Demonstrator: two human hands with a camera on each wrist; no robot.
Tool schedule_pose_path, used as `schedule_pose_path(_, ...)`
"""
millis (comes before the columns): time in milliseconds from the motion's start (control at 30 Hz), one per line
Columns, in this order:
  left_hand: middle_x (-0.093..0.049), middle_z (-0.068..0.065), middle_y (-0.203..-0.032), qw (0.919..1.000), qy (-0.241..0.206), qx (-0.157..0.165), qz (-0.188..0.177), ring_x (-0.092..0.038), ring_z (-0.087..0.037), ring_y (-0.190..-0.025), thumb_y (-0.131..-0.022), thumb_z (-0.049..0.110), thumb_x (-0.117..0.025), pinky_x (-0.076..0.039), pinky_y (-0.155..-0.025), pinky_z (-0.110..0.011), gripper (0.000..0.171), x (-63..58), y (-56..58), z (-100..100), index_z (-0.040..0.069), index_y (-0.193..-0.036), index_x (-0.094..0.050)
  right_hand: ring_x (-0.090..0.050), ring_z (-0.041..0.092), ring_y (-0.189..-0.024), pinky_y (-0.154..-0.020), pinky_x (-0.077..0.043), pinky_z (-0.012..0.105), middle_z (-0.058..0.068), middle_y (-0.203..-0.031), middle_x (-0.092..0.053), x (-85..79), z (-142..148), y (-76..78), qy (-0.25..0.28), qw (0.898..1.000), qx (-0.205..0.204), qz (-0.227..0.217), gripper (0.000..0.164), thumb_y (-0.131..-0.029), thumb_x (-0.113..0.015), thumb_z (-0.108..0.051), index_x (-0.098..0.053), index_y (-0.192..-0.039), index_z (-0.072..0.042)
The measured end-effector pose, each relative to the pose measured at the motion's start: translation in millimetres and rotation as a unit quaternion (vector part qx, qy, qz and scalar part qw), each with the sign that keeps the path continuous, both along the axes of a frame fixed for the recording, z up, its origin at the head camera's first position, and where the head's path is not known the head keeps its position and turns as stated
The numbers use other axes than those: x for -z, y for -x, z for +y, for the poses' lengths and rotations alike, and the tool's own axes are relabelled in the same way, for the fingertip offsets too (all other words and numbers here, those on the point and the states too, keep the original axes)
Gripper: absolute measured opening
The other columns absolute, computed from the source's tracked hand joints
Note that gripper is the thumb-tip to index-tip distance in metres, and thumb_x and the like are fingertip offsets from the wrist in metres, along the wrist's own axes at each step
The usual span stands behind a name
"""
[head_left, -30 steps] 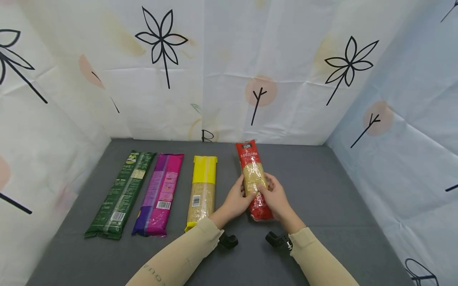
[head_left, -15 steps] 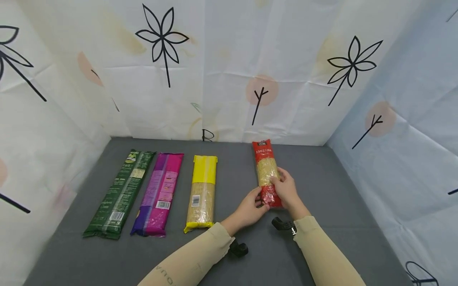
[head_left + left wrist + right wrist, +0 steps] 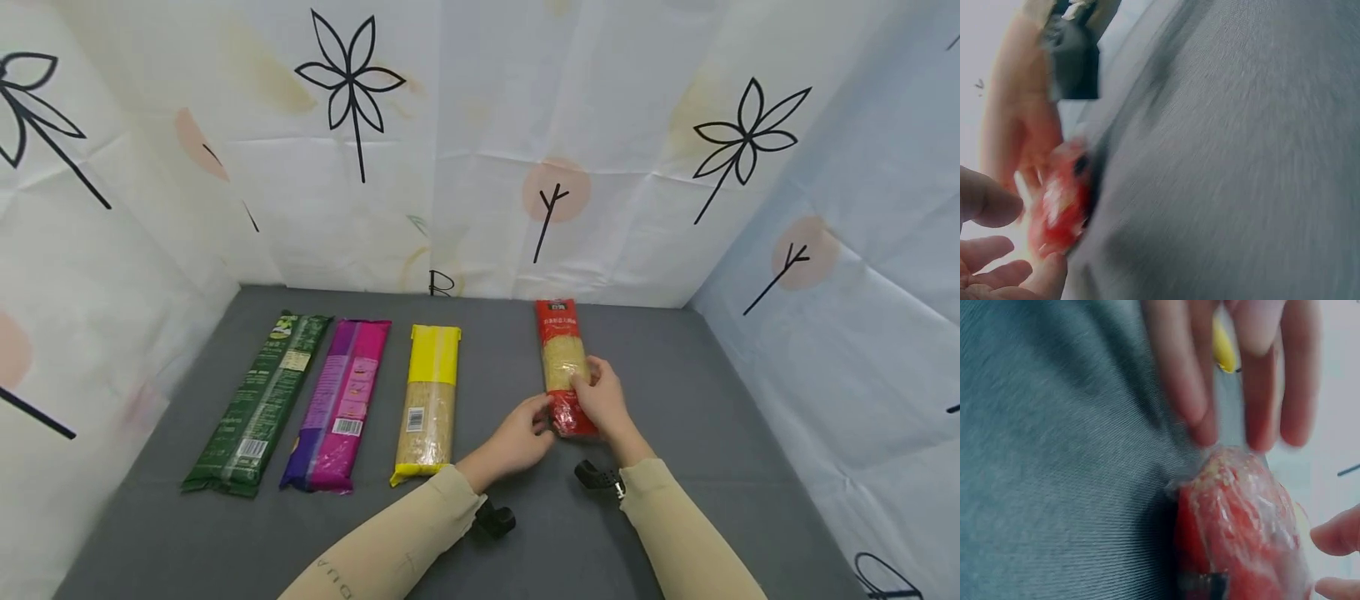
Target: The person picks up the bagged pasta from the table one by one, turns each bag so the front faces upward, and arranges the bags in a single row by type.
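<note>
A red packet of spaghetti (image 3: 564,358) with a clear middle lies on the grey table, toward the right. My right hand (image 3: 606,408) holds its right side, thumb over the top face and fingers along the edge. My left hand (image 3: 517,442) is at the packet's lower left corner, its fingers loosely bent and thumb apart. In the left wrist view, the left fingertips (image 3: 1054,265) are right at the packet's red end (image 3: 1060,209). The right wrist view shows the crinkled lower end (image 3: 1235,519) close up, with the left fingers (image 3: 1260,425) just beyond it.
Left of the hands, a yellow noodle packet (image 3: 431,404), a pink and purple packet (image 3: 341,408) and a dark green packet (image 3: 258,408) lie side by side. A patterned cloth (image 3: 480,150) hangs behind and at both sides. Black wrist devices (image 3: 596,477) sit under the wrists.
The red spaghetti packet has moved right, and its slant has lessened. Both hands moved right with it; the left hand slid from its side down to its lower corner, loosening its hold.
</note>
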State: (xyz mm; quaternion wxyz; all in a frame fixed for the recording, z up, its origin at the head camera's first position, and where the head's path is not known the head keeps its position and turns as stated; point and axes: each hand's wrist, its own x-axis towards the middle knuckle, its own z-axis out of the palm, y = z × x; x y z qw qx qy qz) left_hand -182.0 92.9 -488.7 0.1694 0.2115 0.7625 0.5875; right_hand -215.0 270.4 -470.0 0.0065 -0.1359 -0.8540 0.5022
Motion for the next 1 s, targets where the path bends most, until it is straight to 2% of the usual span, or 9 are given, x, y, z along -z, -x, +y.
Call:
schedule_pose_path(133,-0.040,-0.015,-0.146,0.9992,0.006,-0.017,0.034,-0.046,-0.033,-0.128,-0.090,-0.001,-0.055,-0.046,-0.096,-0.033,0.055,-13.7,2.9,-19.4,0.000,-0.144,-0.042,-0.041,0.035,-0.129,-0.103,-0.037,0.051,0.021,-0.141,-0.041,-5.3,-2.8,-5.3,-0.068,0.996,-0.009,0.051,0.059,-0.097,-0.056,-0.024,-0.033,-0.147,-0.002)
schedule_pose_path(233,-0.041,-0.013,-0.146,0.9984,0.005,-0.036,0.044,-0.047,-0.033,-0.127,-0.092,0.000,-0.055,-0.046,-0.097,-0.036,0.053,-22.6,7.5,-37.7,0.003,-0.144,-0.043,-0.040,0.034,-0.129,-0.103,-0.037,0.051,0.019,-0.141,-0.041,-11.3,-10.5,-9.4,-0.084,0.993,-0.020,0.079,0.061,-0.097,-0.058,-0.029,-0.034,-0.147,-0.004)
schedule_pose_path(367,-0.039,-0.010,-0.147,0.9974,0.007,-0.061,0.038,-0.046,-0.031,-0.128,-0.094,0.003,-0.055,-0.045,-0.099,-0.040,0.053,-29.2,15.7,-65.5,0.009,-0.145,-0.043,-0.041,0.034,-0.127,-0.103,-0.037,0.050,0.018,-0.139,-0.043,-16.3,-25.2,-11.6,-0.063,0.992,-0.047,0.102,0.064,-0.095,-0.062,-0.031,-0.035,-0.146,-0.004)
schedule_pose_path(467,-0.037,-0.009,-0.148,0.9962,0.004,-0.081,0.030,-0.044,-0.033,-0.130,-0.095,0.005,-0.056,-0.043,-0.100,-0.043,0.054,-31.4,22.3,-85.9,0.011,-0.146,-0.041,-0.042,0.034,-0.126,-0.103,-0.037,0.049,0.020,-0.139,-0.042,-16.6,-37.4,-12.7,-0.027,0.992,-0.068,0.107,0.066,-0.094,-0.064,-0.032,-0.034,-0.146,-0.003)
schedule_pose_path(633,-0.039,-0.013,-0.146,0.9903,0.035,-0.128,0.042,-0.044,-0.034,-0.128,-0.093,0.010,-0.062,-0.041,-0.101,-0.047,0.056,-32.9,31.7,-118.0,0.011,-0.146,-0.042,-0.046,0.033,-0.124,-0.102,-0.039,0.049,0.020,-0.139,-0.044,-14.7,-60.3,-17.0,0.016,0.989,-0.103,0.102,0.069,-0.093,-0.065,-0.039,-0.034,-0.147,-0.008)
schedule_pose_path(833,-0.040,-0.018,-0.143,0.9756,0.111,-0.166,0.092,-0.043,-0.036,-0.127,-0.090,0.016,-0.067,-0.038,-0.104,-0.050,0.060,-33.0,44.0,-151.3,0.007,-0.145,-0.043,-0.051,0.028,-0.121,-0.096,-0.044,0.050,0.015,-0.136,-0.050,-12.7,-89.9,-27.5,0.053,0.988,-0.129,0.066,0.073,-0.089,-0.067,-0.047,-0.038,-0.146,-0.012)
schedule_pose_path(900,-0.040,-0.019,-0.144,0.9708,0.132,-0.172,0.102,-0.043,-0.037,-0.126,-0.090,0.018,-0.067,-0.037,-0.104,-0.051,0.061,-30.7,48.9,-158.6,0.006,-0.145,-0.043,-0.051,0.030,-0.120,-0.094,-0.045,0.050,0.015,-0.135,-0.050,-20.3,-102.0,-34.2,0.067,0.987,-0.140,0.049,0.071,-0.091,-0.067,-0.042,-0.037,-0.146,-0.010)
schedule_pose_path(1000,-0.039,-0.020,-0.143,0.9661,0.148,-0.183,0.104,-0.042,-0.037,-0.126,-0.089,0.019,-0.069,-0.036,-0.105,-0.052,0.062,-25.4,55.3,-165.6,0.004,-0.144,-0.043,-0.050,0.033,-0.120,-0.093,-0.046,0.050,0.019,-0.135,-0.050,-18.9,-116.8,-37.5,0.086,0.983,-0.161,0.032,0.068,-0.093,-0.066,-0.034,-0.035,-0.147,-0.006)
